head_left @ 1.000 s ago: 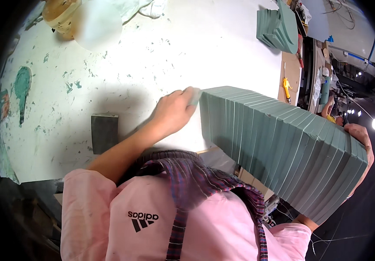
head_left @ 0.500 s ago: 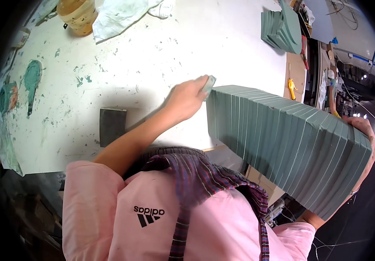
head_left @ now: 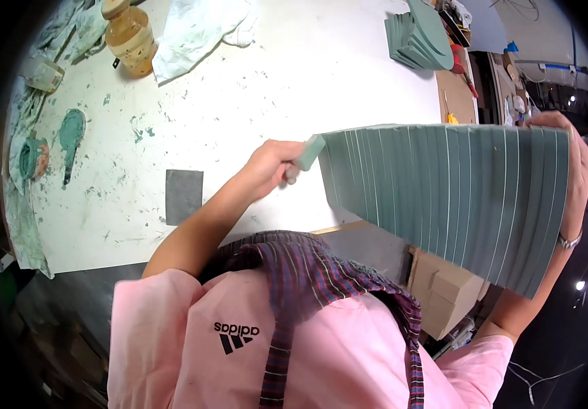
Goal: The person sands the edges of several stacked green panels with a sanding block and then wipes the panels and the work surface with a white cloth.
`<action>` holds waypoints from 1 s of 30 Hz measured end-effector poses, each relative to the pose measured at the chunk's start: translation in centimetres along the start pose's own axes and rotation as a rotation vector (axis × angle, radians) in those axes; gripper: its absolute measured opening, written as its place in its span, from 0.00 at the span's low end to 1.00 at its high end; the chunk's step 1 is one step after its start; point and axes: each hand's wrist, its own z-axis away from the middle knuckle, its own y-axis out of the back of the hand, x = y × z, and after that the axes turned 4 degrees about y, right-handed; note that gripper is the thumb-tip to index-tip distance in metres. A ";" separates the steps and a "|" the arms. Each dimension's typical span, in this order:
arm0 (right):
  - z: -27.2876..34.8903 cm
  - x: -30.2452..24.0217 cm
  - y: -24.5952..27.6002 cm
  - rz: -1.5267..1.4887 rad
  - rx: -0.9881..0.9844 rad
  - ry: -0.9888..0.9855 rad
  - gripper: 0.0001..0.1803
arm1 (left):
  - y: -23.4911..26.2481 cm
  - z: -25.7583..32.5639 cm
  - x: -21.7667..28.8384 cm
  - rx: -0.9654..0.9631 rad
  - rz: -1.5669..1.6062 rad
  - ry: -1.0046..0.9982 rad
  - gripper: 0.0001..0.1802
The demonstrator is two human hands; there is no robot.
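My left hand (head_left: 267, 169) pinches a small pale-green block (head_left: 311, 153), held at the left end of a long row of grey-green slabs (head_left: 444, 194). The slabs stand pressed face to face, with thin pale lines between them. At the row's right end my right hand (head_left: 572, 146) wraps round the last slab, its fingers over the top edge. The row reaches past the front edge of the white table (head_left: 287, 88). Left of my left forearm, a dark grey rectangular sheet (head_left: 184, 198) lies flat.
A green-smeared paddle (head_left: 71, 136) and a cup of green paste (head_left: 33, 159) lie far left. An amber jar (head_left: 132, 44) stands beside a white cloth (head_left: 202, 34) at the back. Curved green pieces (head_left: 420, 41) are stacked back right. Below the slabs sits a cardboard box (head_left: 444, 290).
The slab row has tipped, its right end rising and its broad side turning more into view. My left hand has moved left and nearer with the block. The whole view has shifted slightly.
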 end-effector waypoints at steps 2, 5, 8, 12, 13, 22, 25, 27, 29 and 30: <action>0.8 1.9 0.5 0.260 0.037 0.179 0.18 | 0.4 1.5 -0.6 -0.099 0.124 -0.045 0.20; 1.1 3.5 0.1 0.657 0.094 0.453 0.24 | 0.0 3.4 -0.7 -0.220 0.263 -0.127 0.20; 0.1 2.2 -0.6 0.281 0.119 0.110 0.20 | -0.8 4.8 -0.6 -0.235 0.256 -0.187 0.23; 0.4 2.0 0.8 -0.175 -0.024 -0.280 0.24 | -2.3 6.3 -0.9 -0.269 0.256 -0.227 0.25; -0.7 2.2 -0.1 -0.243 -0.122 -0.171 0.26 | -2.3 7.1 -0.9 -0.179 0.266 -0.248 0.27; 12.3 -5.8 0.7 -0.667 0.238 0.555 0.18 | -4.7 15.8 -3.4 -0.189 0.227 -0.470 0.22; 11.5 -15.6 -8.9 -0.741 -0.120 0.574 0.14 | -4.9 17.7 -5.2 -0.233 0.289 -0.509 0.23; 11.1 -16.7 -16.6 -0.867 -0.157 0.370 0.18 | -5.3 18.5 -6.5 -0.288 0.324 -0.531 0.23; 10.4 -18.3 -23.3 -1.327 -0.213 0.098 0.22 | -4.7 19.0 -8.2 -0.346 0.381 -0.536 0.24; 10.1 -19.5 -24.6 -1.488 -0.305 0.084 0.23 | -4.5 19.7 -8.7 -0.296 0.386 -0.533 0.29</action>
